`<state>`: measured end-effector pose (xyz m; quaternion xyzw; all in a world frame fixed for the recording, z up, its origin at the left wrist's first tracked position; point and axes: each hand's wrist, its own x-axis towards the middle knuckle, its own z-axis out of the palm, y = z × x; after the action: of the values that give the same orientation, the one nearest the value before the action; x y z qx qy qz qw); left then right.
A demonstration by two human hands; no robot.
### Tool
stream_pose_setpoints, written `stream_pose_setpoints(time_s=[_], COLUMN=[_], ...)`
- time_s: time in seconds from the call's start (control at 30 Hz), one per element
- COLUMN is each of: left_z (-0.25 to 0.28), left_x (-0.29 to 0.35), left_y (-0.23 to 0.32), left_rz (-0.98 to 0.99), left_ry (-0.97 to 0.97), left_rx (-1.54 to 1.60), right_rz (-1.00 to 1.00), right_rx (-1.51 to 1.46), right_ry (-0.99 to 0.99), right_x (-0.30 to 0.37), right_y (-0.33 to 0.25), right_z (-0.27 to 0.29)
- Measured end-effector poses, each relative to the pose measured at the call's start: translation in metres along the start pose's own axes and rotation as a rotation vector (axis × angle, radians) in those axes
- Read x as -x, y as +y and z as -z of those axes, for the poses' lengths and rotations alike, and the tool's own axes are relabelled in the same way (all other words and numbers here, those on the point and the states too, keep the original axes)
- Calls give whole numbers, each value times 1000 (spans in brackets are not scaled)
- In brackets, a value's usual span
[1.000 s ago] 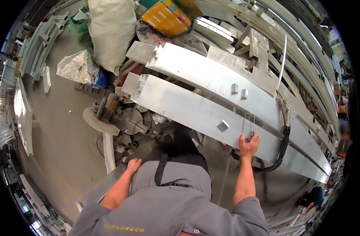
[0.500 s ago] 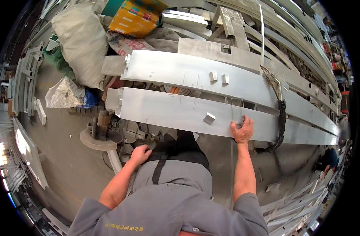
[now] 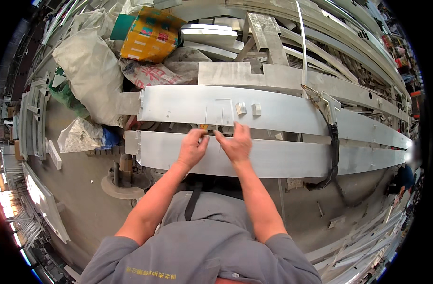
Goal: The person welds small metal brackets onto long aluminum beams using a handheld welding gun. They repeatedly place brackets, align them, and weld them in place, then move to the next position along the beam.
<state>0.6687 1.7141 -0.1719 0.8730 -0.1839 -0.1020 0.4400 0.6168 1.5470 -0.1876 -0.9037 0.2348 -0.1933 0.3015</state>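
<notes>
Two long pale metal strips lie side by side in front of me, a far strip (image 3: 178, 105) and a near strip (image 3: 282, 158). My right hand (image 3: 236, 142) is closed with its fingers at the near end of a thin rectangular frame (image 3: 231, 108), which lies over the far strip. Beside it, my left hand (image 3: 194, 150) has its fingers curled in at the gap between the strips; what they hold is hidden. Two small metal blocks, a left block (image 3: 240, 109) and a right block (image 3: 256, 110), sit on the far strip. Thin lines mark that strip near the frame.
A torch-like tool with a black cable (image 3: 334, 146) lies across the strips at right. Sacks (image 3: 91, 71) and a yellow box (image 3: 152, 35) stand at far left. Metal bars (image 3: 316, 52) fill the back. A round-based stand (image 3: 122, 187) is on the floor at left.
My right hand has moved left with the thin frame, from the near strip to the far one. My left hand has risen from my lap to the strips. The near strip's block no longer shows.
</notes>
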Motion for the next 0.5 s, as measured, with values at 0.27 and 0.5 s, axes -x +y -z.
stream_pose_setpoints(time_s=[0.27, 0.5], left_z=[28, 21], left_x=[-81, -117], left_y=[-29, -33], left_rz=[-205, -351], left_ry=[-235, -459], left_rx=[-442, -544], right_rz=[117, 354], right_rx=[27, 277], right_ry=[-125, -417], right_x=[-43, -108], right_y=[24, 53], right_z=[0, 9])
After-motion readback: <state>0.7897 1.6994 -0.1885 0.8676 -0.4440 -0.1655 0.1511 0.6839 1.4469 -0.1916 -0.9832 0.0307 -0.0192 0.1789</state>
